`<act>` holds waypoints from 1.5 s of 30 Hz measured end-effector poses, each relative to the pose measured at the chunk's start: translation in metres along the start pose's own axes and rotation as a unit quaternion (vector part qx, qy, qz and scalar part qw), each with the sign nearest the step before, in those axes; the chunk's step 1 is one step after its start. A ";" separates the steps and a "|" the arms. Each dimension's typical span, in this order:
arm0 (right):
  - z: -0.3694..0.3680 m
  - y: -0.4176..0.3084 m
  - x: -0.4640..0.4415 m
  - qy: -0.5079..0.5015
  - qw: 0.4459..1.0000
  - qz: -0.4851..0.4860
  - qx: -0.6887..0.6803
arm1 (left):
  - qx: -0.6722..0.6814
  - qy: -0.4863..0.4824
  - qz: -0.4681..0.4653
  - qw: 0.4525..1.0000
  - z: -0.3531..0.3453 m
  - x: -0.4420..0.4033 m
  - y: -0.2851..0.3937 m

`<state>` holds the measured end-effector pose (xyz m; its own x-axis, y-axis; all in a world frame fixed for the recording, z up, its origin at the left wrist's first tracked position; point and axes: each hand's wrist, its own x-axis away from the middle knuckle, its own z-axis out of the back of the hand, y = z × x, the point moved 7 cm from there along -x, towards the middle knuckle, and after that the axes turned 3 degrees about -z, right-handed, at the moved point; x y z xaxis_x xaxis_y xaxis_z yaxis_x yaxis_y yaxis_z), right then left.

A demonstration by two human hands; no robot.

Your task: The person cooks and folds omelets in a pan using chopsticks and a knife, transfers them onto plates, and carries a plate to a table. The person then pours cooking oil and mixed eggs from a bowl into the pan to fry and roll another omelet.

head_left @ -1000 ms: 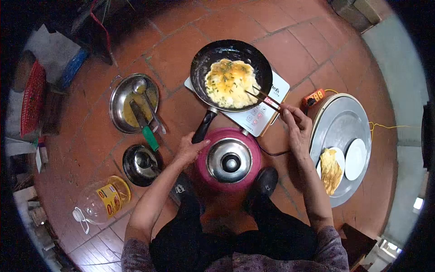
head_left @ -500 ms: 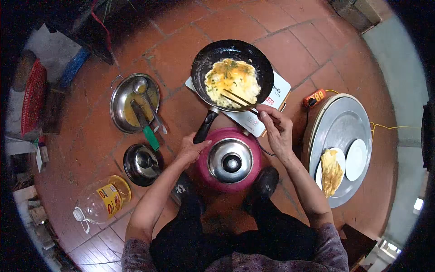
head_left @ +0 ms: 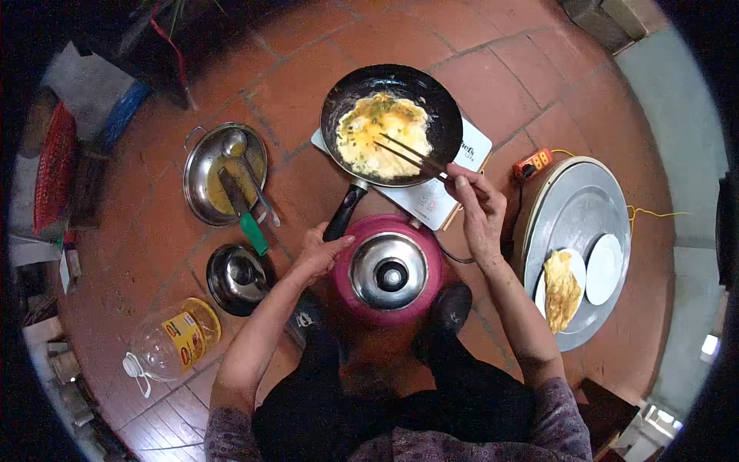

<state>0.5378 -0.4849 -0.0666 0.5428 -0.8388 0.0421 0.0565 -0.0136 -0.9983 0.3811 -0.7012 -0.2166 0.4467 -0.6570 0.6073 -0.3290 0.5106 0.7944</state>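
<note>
Left hand [head_left: 319,252]: clamped on the rear end of the handle [head_left: 346,212], close beside the pot [head_left: 392,223].
Right hand [head_left: 479,208]: closed on the chopsticks [head_left: 436,169], apart from the left hand; tips at the egg [head_left: 385,123], impossible to tell whether pressing or hovering.
Egg: lay in the pan [head_left: 445,115], ahead of and between both hands, moist-looking on top.
Tearing: seemed the likeliest fault, from poking two narrow tips into a soft sheet or lifting at one spot only.
Sliding: looked possible through a twist of the left hand, given a grip so far back and an overhang past the cooker [head_left: 479,142]; could not tell whether seated flat.
Pot: stood just right of the left hand, near enough to be knocked by a careless pull backward.
Cable [head_left: 450,256]: curved over the floor [head_left: 500,85] between pot and right hand, liable to catch a shoe [head_left: 453,306] and perhaps tug the cooker.
Left edge: was limited by the dish [head_left: 231,273] left of and behind the left hand, and by the basin [head_left: 198,173] farther ahead.
Right edge: was closed off by the tray [head_left: 570,223], out beyond the right hand, with the socket [head_left: 533,164] farther ahead.
Open room: lay widest beyond the pan, ahead of both hands; narrowed to strips toward basin and socket.
</note>
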 end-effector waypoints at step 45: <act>-0.029 -0.005 -0.007 -0.082 0.895 0.272 0.343 | -0.078 0.001 0.032 0.996 0.009 0.009 0.021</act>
<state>0.5097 -0.4951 -0.0632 0.7592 -0.5273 -0.3815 0.2174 0.7579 -0.6150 0.3705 -0.7010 -0.1945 0.4298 -0.6196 0.6568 -0.2238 0.6316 0.7423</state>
